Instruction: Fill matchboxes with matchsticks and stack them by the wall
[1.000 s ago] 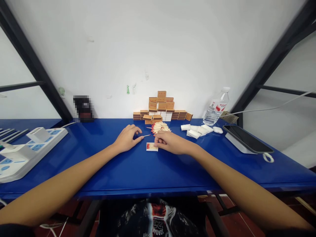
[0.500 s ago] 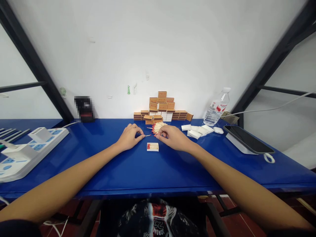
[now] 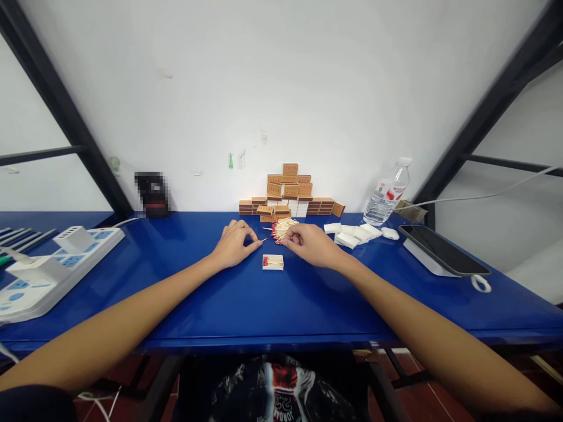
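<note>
My left hand (image 3: pixel 236 242) rests on the blue table, thumb and forefinger pinched on a single match (image 3: pixel 264 239) that points right. Just right of the loose match pile (image 3: pixel 284 227), my right hand (image 3: pixel 310 243) has its thumb and fingers closed at the pile's edge; whatever is between the fingertips is too small to make out. The pile has red heads mostly toward the left. Between the hands and nearer to me lies an open white matchbox tray (image 3: pixel 273 268), partly filled with matches, their red heads on the left.
Brown matchboxes (image 3: pixel 290 190) are stacked against the wall. White trays (image 3: pixel 347 240), a water bottle (image 3: pixel 385 199) and a propped dark-screened device (image 3: pixel 442 249) stand right. A power strip (image 3: pixel 99 240) and a blurred-out black object (image 3: pixel 153 196) are on the left.
The match in my left fingers shows less of its length than before. My right hand has shifted very slightly at the pile; the tray has stayed in place.
</note>
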Available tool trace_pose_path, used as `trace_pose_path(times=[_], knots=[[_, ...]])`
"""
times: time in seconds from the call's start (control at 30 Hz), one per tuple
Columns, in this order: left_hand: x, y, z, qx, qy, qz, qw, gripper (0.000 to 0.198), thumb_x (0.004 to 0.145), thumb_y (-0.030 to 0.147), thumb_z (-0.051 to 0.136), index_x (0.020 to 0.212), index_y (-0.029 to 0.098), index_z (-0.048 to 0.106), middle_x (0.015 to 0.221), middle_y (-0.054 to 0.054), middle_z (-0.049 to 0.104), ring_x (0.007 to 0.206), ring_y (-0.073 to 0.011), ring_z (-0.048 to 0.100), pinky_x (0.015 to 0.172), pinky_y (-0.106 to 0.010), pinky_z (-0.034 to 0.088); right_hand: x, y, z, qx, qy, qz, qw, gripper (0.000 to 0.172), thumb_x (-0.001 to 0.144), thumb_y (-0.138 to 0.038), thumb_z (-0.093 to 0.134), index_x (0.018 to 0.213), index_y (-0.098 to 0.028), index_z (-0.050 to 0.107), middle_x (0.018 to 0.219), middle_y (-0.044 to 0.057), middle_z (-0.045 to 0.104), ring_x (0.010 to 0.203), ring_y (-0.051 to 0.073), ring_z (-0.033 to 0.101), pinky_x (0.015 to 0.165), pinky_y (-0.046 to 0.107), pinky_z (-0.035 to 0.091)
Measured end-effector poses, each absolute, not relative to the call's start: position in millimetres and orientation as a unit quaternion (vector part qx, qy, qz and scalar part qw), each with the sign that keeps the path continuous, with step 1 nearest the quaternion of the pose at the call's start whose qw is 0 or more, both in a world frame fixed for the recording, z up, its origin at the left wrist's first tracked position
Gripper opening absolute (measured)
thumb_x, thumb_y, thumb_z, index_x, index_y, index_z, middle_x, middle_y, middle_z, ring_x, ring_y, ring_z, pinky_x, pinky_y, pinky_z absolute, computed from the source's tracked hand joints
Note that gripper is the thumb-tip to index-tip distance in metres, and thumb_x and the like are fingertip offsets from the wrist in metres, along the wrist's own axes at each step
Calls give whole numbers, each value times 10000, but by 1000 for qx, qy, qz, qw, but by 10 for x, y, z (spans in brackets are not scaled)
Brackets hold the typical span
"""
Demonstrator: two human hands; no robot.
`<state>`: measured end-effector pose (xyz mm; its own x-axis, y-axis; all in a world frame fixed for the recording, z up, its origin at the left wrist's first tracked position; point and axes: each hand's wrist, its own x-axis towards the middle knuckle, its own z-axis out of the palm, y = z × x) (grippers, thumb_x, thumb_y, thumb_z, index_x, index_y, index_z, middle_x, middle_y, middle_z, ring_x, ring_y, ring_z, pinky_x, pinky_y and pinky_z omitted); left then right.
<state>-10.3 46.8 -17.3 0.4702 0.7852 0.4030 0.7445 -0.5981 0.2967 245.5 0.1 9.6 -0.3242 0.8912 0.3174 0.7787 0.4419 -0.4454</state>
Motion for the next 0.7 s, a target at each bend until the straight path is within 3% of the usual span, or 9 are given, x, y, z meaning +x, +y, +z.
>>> trace_pose_path(times=[0.2,0.33,0.53,0.7], knots=[[-121,514,-178,862,443,239,53,170,974,362,685,901,213,721,1062,-68,660,1064,-279,535,931,-445,427,2463,2,105,-513,-810,107,263,180,956,-301,682,819,-186,698,699,-10,637,630,130,532,608,269,311],[-122,497,-107,854,416,294,110,241,990,417,638,899,207,713,1043,-71,680,1047,-268,558,957,-451,442,2480,7,101,-509,-806,138,268,223,953,-339,672,796,-181,688,665,-12,611,602,129,504,590,274,315],[43,242,39,786,365,373,331,462,958,616,614,969,171,739,1033,-70,750,983,-243,650,876,-372,499,2377,-14,107,-397,-753,358,385,395,880,-552,735,950,-164,708,804,24,657,642,124,521,561,254,401],[127,76,49,754,351,384,401,479,937,638,636,958,174,756,1040,-65,773,983,-234,670,901,-369,508,2260,-97,143,-381,-689,454,418,505,788,-642,813,922,-174,680,734,-14,597,537,91,464,448,231,354]])
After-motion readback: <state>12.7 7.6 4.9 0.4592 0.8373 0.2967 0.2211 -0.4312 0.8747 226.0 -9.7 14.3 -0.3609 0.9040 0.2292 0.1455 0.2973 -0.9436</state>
